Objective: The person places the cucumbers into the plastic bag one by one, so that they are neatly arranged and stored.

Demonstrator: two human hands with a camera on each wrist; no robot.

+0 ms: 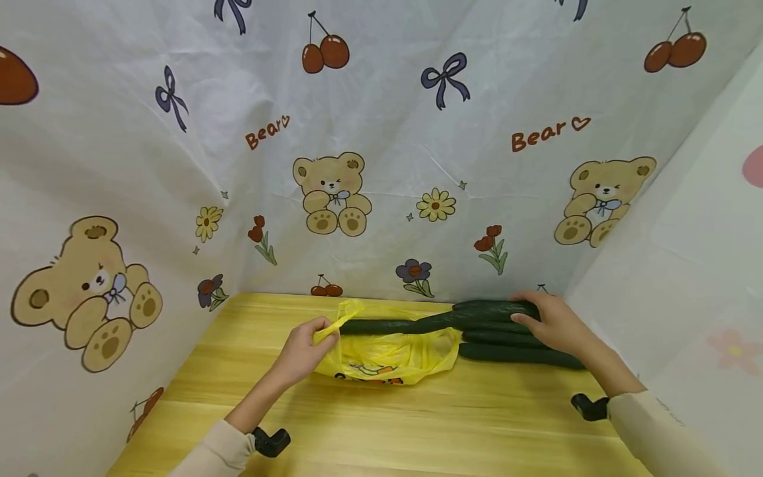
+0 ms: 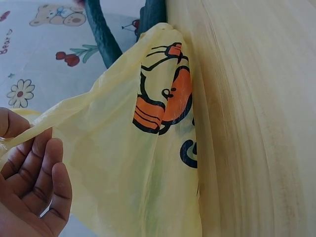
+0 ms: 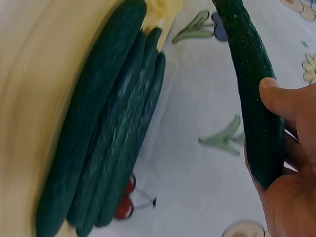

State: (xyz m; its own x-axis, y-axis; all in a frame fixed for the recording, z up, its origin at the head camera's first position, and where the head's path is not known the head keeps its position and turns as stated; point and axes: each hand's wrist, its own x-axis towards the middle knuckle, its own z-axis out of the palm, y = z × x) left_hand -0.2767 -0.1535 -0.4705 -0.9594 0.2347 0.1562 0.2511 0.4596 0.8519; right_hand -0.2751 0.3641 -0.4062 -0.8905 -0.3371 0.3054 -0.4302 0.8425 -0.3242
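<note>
A yellow plastic bag (image 1: 387, 361) with an orange and black print lies on the wooden table. My left hand (image 1: 306, 351) pinches its rim at the left and pulls it up, as the left wrist view also shows (image 2: 37, 182). My right hand (image 1: 554, 321) grips one end of a dark green cucumber (image 3: 252, 94), thumb on one side and fingers on the other. This cucumber slants toward the bag, and in the left wrist view its far end passes behind the bag's rim. Several more cucumbers (image 3: 89, 118) lie side by side below my right hand, right of the bag.
White cloth walls (image 1: 381, 119) printed with bears, bows and cherries stand behind and on both sides. Bare wooden table (image 1: 417, 424) stretches in front of the bag. A black wrist mount (image 1: 271, 442) sits at the left sleeve, another (image 1: 590, 407) at the right.
</note>
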